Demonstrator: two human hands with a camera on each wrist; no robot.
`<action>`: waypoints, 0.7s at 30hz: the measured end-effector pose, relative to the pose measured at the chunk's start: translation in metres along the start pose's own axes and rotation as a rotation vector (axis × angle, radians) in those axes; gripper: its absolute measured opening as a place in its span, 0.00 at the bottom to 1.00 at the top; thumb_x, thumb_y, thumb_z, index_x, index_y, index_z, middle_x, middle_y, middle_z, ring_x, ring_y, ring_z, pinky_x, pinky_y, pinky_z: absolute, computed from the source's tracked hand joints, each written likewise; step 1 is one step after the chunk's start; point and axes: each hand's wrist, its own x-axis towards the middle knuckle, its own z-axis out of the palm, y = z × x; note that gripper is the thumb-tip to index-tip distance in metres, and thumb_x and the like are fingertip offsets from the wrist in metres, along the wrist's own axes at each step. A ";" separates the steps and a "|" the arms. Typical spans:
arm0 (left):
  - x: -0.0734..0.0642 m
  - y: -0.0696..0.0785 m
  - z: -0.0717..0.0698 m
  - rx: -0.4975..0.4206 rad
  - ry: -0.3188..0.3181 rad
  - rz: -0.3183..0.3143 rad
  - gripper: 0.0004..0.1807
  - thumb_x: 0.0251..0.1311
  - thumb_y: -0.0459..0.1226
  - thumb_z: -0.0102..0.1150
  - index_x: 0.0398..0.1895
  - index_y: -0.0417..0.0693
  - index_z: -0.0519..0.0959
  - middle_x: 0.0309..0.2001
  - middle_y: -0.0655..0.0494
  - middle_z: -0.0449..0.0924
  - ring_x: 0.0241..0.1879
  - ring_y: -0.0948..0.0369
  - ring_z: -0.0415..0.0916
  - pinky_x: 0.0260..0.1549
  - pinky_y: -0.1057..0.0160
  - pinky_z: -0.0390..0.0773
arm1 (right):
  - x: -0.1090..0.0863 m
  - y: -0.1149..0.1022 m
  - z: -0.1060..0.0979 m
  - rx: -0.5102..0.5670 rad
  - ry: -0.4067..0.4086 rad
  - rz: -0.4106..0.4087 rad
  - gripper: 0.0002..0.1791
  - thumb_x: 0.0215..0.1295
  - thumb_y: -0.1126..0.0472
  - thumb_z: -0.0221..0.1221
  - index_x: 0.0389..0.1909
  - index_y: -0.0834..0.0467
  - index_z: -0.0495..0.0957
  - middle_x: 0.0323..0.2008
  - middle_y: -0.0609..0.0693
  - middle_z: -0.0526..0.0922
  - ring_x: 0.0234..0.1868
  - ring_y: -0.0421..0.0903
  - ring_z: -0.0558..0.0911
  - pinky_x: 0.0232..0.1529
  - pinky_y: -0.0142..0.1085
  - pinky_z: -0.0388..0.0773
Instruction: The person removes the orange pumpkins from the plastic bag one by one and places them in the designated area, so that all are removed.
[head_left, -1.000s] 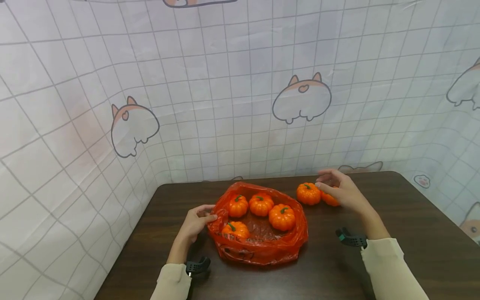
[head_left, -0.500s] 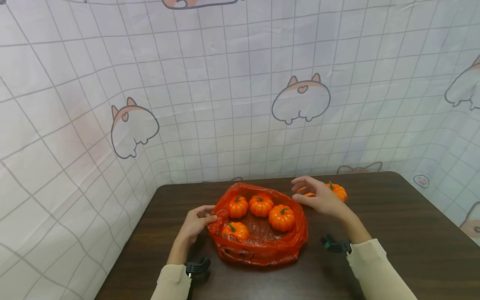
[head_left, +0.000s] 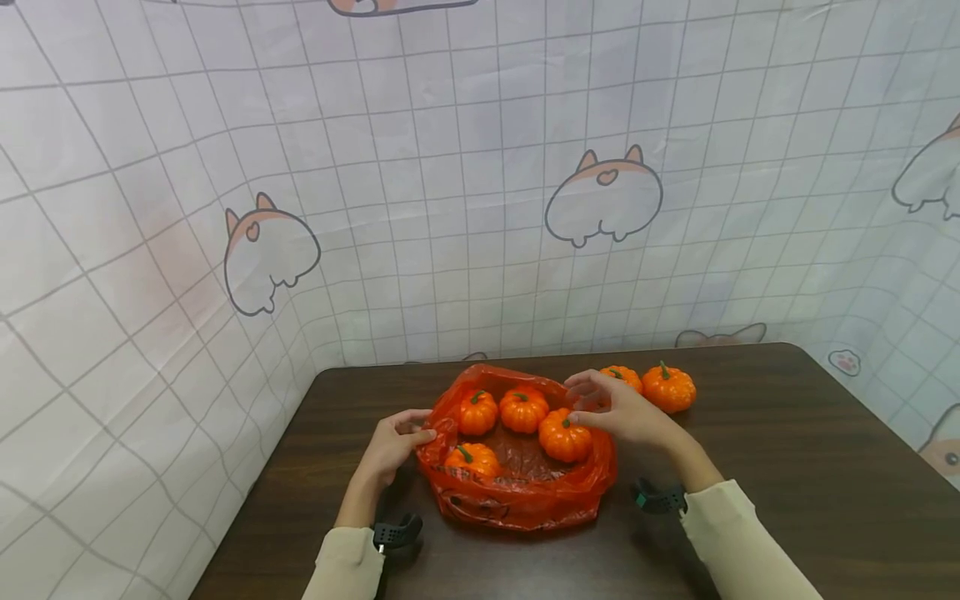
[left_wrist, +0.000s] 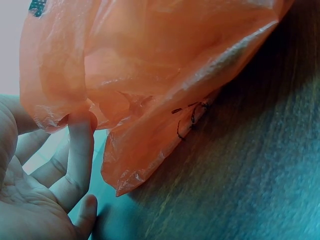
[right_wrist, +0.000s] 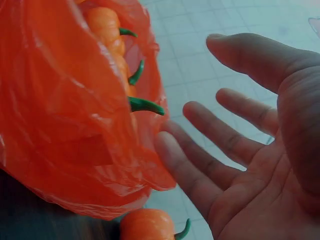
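Observation:
A red plastic bag (head_left: 525,508) sits with its mouth spread wide, several small orange pumpkins (head_left: 522,409) with green stems inside it. At the bag's left rim, my left hand (head_left: 390,447) pinches the plastic between thumb and fingers; the left wrist view shows fingertips (left_wrist: 80,125) at the folded edge. My right hand (head_left: 624,413) is over the bag's right rim, fingers spread and nothing in the palm. In the head view its thumb overlaps the nearest pumpkin (head_left: 564,437) in the bag.
Behind the right hand, two more pumpkins stand on the dark wooden table (head_left: 787,433): one (head_left: 670,389) in full view, the other (head_left: 621,377) partly covered by the hand. A white grid-patterned curtain (head_left: 480,208) surrounds the table's back and sides.
My right hand has moved left, from above the two pumpkins on the table to the bag's right rim. The left hand and the bag have stayed in place.

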 end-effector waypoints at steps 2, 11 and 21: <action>0.000 0.000 0.000 0.004 0.001 0.002 0.18 0.62 0.31 0.68 0.56 0.42 0.84 0.32 0.51 0.81 0.31 0.59 0.78 0.31 0.62 0.79 | 0.000 0.002 0.002 -0.011 -0.025 0.003 0.32 0.70 0.54 0.65 0.69 0.60 0.67 0.64 0.64 0.75 0.65 0.60 0.75 0.63 0.55 0.77; 0.000 -0.001 0.001 0.016 0.005 0.005 0.18 0.61 0.31 0.68 0.56 0.43 0.84 0.32 0.51 0.81 0.31 0.59 0.77 0.31 0.62 0.78 | -0.001 0.006 0.006 -0.130 -0.087 -0.007 0.35 0.68 0.53 0.66 0.70 0.63 0.67 0.66 0.65 0.74 0.66 0.64 0.75 0.61 0.56 0.77; 0.001 -0.002 0.002 0.023 0.009 0.008 0.18 0.62 0.31 0.68 0.56 0.43 0.84 0.33 0.49 0.81 0.29 0.58 0.76 0.29 0.61 0.79 | 0.000 0.007 0.008 -0.255 -0.088 -0.001 0.38 0.64 0.49 0.69 0.70 0.61 0.69 0.68 0.61 0.74 0.64 0.61 0.75 0.62 0.59 0.74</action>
